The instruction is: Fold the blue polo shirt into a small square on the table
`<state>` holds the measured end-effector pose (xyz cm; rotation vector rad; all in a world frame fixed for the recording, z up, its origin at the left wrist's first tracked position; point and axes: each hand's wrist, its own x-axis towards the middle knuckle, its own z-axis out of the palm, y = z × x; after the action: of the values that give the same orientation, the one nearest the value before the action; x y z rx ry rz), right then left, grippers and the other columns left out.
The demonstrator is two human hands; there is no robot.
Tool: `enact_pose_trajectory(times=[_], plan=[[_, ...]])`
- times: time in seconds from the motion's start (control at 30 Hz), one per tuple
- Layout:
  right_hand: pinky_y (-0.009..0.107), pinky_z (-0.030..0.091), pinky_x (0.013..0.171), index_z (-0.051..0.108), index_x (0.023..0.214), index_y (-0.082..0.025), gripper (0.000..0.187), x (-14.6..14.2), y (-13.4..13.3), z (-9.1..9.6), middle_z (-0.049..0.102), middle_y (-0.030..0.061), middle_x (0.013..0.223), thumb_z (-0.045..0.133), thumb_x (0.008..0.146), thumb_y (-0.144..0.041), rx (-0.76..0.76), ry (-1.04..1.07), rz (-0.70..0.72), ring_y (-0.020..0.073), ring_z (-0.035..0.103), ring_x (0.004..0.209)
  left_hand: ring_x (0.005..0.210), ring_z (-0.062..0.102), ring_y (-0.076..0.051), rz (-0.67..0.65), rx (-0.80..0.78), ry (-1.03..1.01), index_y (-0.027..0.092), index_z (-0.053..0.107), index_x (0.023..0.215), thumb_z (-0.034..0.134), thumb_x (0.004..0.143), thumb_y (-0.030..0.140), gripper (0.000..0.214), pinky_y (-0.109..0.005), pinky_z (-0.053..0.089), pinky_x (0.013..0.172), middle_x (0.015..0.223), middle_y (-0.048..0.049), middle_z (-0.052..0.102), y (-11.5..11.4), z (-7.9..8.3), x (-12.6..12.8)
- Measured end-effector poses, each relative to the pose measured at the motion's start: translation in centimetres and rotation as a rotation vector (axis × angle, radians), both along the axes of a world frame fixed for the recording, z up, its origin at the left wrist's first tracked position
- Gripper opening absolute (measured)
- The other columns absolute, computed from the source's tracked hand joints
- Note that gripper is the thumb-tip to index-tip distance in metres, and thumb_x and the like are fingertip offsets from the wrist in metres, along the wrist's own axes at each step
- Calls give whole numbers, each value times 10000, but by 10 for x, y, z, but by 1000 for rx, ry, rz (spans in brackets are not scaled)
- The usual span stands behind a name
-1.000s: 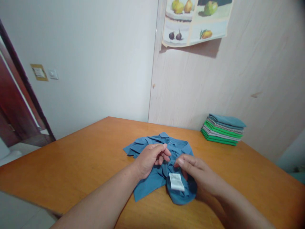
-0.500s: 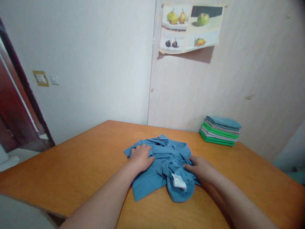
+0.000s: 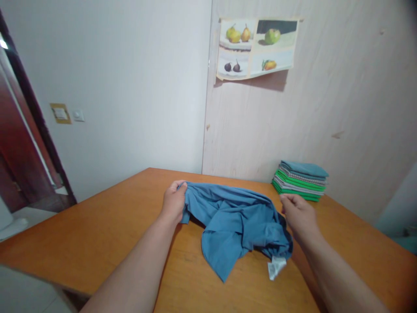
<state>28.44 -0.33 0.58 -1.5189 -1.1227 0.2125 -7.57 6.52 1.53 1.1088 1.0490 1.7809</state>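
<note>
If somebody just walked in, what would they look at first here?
Probably the blue garment in the middle, its left end gripped by the left hand, its white tag at the lower right. Next, the folded stack with bright green layers at the back right of the table. Then the fruit pictures on the wall above.

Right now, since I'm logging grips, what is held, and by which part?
The left hand pinches the shirt at its far left corner. The right hand is by the shirt's right end; whether it grips cannot be told.
</note>
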Motion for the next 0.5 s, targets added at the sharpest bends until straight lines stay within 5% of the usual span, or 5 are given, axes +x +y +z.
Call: enact_pose_trajectory(times=[0.2,0.3,0.4,0.5], plan=[[281,407,533,659,822,-186,362,-7,-3,6,588,5,595,578,816,-538,25,20,14,172,531,561,569,564,-115,6,-5,-161,168,649,834,800,634,475,396,-233,468,581,672,12,639,3,2,-8],[300,459,607,685,853,-190,425,-41,-17,7,642,29,680,533,869,-586,-32,-158,275,190,588,641,546,562,-112,-29,-43,-248,167,644,813,818,626,401,346,-229,466,561,634,23,630,5,1,-9],[381,500,851,645,1270,-235,574,-74,-35,1,710,89,1099,659,802,-569,-119,-458,632,267,646,984,534,568,-116,-58,-94,-334,161,637,799,811,626,303,284,-235,477,557,615,24,626,7,1,-10],[467,440,979,588,1374,-287,671,-85,-41,-6,673,97,1251,732,738,-447,-269,-746,710,326,600,1145,536,579,-122,-80,-110,-384,157,617,781,782,649,249,230,-254,500,572,616,21,624,9,1,-14]])
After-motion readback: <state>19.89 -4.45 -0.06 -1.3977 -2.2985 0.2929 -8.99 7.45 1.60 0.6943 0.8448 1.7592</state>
